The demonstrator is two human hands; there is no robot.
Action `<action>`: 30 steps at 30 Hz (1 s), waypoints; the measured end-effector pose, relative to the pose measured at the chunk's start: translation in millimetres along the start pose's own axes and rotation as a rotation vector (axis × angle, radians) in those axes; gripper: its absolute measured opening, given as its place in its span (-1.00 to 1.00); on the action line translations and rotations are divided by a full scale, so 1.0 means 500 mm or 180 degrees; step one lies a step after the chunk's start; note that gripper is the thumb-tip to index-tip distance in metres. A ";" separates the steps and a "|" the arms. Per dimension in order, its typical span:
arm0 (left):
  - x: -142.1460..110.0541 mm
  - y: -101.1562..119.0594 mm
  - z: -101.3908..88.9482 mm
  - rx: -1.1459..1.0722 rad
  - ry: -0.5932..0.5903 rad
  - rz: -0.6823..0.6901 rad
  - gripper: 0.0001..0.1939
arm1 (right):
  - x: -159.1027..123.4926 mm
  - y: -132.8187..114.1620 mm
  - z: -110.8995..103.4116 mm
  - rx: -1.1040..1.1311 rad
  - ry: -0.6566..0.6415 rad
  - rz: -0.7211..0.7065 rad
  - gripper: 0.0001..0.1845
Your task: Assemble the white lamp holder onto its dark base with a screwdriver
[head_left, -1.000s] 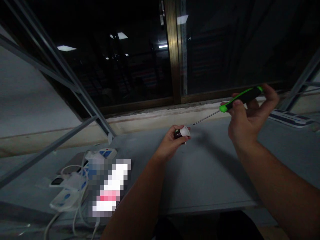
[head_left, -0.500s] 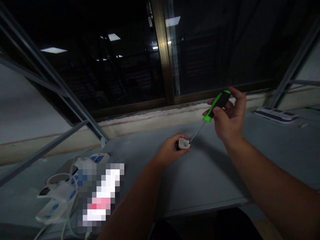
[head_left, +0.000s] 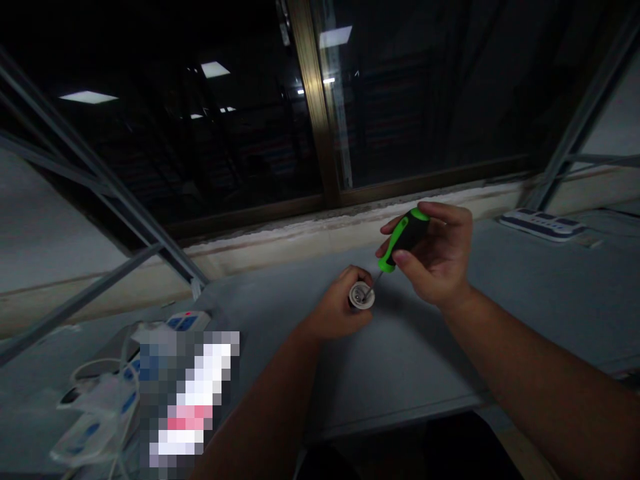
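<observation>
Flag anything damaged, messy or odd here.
The plaster under the window frame looks ragged and chipped, not a clean edge. At left, white cables lie tangled among power strips; a pixelated patch hides some. Nothing odd about the left hand, white-rimmed part, right hand or screwdriver.

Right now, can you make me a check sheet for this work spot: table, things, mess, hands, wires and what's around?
Surface: grey table, dimly lit.
Things in hand: screwdriver, its tip at the mouth of the round part; how deep, can't tell.
Clutter: left strip, partly covered; right strip; a pixelated patch hides something.
Grip: left hand on the round part, right hand on the screwdriver's handle.
Cables: white cord at left.
Surroundings: dark window with bright reflections; metal bars on both sides.
</observation>
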State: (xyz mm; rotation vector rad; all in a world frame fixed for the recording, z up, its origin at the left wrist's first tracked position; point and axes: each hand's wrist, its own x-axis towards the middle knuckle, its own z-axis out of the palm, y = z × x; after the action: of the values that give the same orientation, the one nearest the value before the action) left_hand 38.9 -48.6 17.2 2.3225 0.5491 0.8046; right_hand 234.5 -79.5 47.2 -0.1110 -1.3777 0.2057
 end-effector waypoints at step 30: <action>0.006 0.011 -0.005 0.0435 0.0003 0.0536 -0.66 | 0.002 -0.001 -0.006 -0.0361 -0.0119 -0.0190 -0.34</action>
State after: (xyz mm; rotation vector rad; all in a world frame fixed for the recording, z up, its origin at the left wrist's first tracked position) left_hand 40.2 -49.8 23.7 2.5202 0.4248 0.8696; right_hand 237.6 -79.8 48.0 -0.1610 -1.4281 0.0800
